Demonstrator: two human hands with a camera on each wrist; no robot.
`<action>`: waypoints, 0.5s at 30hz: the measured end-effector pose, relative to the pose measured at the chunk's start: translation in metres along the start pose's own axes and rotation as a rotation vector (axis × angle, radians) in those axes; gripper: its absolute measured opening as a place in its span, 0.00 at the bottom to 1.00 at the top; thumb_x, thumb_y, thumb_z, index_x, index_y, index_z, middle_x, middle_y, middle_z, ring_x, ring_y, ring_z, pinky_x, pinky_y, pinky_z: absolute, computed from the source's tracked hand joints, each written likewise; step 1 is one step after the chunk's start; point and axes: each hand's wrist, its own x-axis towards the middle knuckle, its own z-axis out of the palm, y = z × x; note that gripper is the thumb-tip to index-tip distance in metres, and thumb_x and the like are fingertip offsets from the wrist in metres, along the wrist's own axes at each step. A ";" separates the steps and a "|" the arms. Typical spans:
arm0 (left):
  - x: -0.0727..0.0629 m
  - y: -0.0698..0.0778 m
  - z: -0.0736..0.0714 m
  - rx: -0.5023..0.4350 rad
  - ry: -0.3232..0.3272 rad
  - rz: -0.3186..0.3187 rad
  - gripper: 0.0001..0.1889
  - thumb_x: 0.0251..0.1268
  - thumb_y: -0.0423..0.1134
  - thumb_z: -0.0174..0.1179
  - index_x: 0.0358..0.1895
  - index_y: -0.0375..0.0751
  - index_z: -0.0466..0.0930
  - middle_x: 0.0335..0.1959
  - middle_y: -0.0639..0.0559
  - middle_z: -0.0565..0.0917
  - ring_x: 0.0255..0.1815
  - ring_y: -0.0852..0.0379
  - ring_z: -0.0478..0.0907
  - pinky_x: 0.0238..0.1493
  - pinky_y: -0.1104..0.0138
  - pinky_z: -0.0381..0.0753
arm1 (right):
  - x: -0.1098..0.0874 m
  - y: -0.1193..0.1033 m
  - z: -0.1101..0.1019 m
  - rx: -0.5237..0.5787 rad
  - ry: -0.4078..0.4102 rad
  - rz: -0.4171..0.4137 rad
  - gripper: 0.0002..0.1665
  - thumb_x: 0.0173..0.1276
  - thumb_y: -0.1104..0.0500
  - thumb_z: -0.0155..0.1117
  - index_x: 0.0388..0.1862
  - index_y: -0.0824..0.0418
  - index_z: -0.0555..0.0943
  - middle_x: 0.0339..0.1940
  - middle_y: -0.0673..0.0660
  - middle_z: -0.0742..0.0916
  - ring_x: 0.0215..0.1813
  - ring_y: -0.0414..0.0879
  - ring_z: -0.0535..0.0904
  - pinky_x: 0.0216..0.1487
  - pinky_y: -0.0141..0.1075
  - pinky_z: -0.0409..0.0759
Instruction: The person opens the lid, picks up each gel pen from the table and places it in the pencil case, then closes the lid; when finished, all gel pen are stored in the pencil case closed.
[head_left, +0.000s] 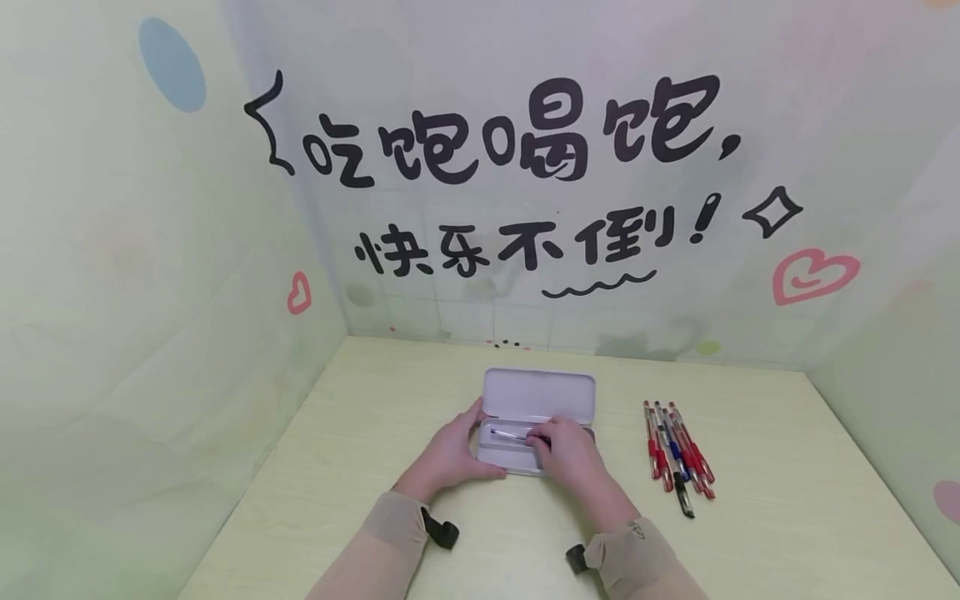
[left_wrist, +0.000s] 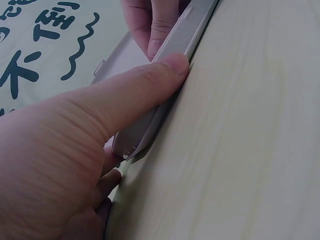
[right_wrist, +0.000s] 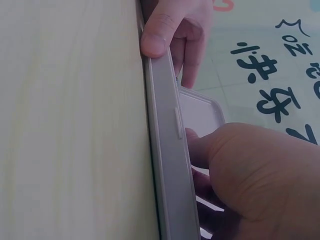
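With R hand [head_left: 567, 452], pinching slim clear pen [head_left: 507, 434] near its right end, w/ fingers bent down over the case, dark end of pen aimed toward L hand [head_left: 452, 448]. With L hand, gripping pencil case [head_left: 516, 460] at its left end, thumb on front wall, other fingers round the end, prob. just steadying. Btwn hands: case sitting flat on table [head_left: 787, 467], split lengthwise by divider [head_left: 498, 447], w/ pen over back compartment, on far side from wrists. Can't tell if touching bottom or held just above, due to R fingers in the way. Reads as: laying pen lengthwise in back compartment. For next move, prob. calls for lowering right end flat, letting go, lifting R hand out w/o dragging pen along; best to keep L grip meanwhile to avoid sliding case. Just beyond hands: lid [head_left: 539, 394], swung up and back. Farther out, right of R hand, well apart from case: loose bunch of pens [head_left: 678, 450], mostly red, some blue, w/ one black nearest wrist side. Prob. worth reaching for after, w/ R hand
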 end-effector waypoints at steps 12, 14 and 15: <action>-0.002 0.001 0.000 -0.006 0.003 -0.001 0.76 0.43 0.60 0.90 0.92 0.42 0.47 0.84 0.45 0.73 0.87 0.40 0.67 0.88 0.44 0.68 | -0.006 0.008 -0.006 0.108 0.051 0.106 0.08 0.77 0.53 0.74 0.49 0.54 0.93 0.44 0.53 0.90 0.49 0.51 0.86 0.57 0.53 0.89; -0.002 0.002 0.000 -0.010 0.005 -0.001 0.77 0.42 0.60 0.90 0.92 0.43 0.47 0.84 0.46 0.74 0.87 0.40 0.67 0.88 0.44 0.67 | -0.008 0.014 -0.009 0.119 0.094 0.133 0.11 0.78 0.52 0.72 0.52 0.55 0.92 0.49 0.55 0.91 0.54 0.54 0.87 0.62 0.55 0.88; -0.001 0.002 -0.001 -0.011 0.005 0.000 0.77 0.42 0.59 0.90 0.92 0.44 0.47 0.84 0.46 0.74 0.87 0.40 0.67 0.89 0.44 0.67 | -0.009 0.017 -0.012 0.123 0.115 0.144 0.12 0.78 0.52 0.72 0.54 0.56 0.91 0.50 0.56 0.91 0.56 0.56 0.87 0.64 0.57 0.88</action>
